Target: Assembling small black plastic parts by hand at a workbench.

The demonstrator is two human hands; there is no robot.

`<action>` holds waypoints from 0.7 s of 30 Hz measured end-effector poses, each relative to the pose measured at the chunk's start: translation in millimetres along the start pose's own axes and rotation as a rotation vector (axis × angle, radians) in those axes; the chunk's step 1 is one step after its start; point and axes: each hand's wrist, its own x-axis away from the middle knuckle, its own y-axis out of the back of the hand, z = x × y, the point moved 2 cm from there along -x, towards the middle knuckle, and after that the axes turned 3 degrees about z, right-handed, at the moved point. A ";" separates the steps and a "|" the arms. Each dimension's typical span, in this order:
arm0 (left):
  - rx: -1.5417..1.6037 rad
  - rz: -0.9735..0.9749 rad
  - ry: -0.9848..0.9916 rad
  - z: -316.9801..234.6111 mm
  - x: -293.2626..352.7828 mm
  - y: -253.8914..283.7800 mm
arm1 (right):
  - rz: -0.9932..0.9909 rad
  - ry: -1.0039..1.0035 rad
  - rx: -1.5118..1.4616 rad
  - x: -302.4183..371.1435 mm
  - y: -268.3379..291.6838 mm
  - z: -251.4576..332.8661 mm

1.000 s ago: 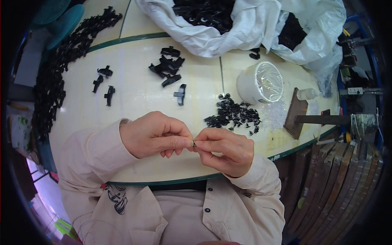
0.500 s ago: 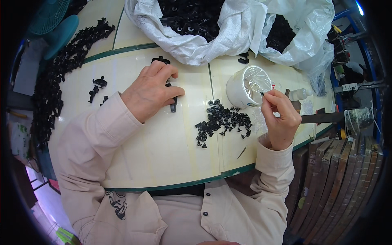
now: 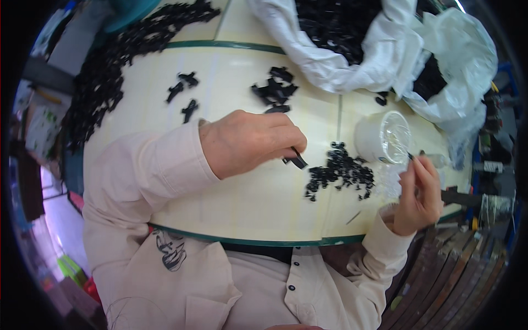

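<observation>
While the person leans over the pale table (image 3: 231, 203), the left hand (image 3: 250, 140) rests low on its top with the fingers curled shut around a small black plastic piece (image 3: 297, 160), which pokes out from the fingertips and touches the table. To the right, the right hand (image 3: 419, 192) is raised at the table's edge, thumb and forefinger pinched on a thin dark pin (image 3: 410, 156) whose tip points toward the white cup (image 3: 379, 137) just beyond it. Between the two hands lies a heap of tiny black parts (image 3: 341, 173). Farther off sit a cluster of bigger black pieces (image 3: 275, 88) and three loose ones (image 3: 184, 93). At the far side a long pile of black parts (image 3: 126, 66) curves along the left, and white bags (image 3: 374, 60) hold more.
</observation>
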 end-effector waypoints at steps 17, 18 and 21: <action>1.800 -0.102 0.575 1.4 69.2 -44.2 | 0.526 -0.106 -1.021 33.8 -82.9 95.2; 1.803 -0.098 0.577 0.2 68.3 -42.5 | 0.513 -0.070 -0.913 32.7 -83.8 95.5; 1.710 -0.073 0.619 -2.0 65.3 -38.1 | 0.464 -0.012 -0.790 31.7 -90.4 92.5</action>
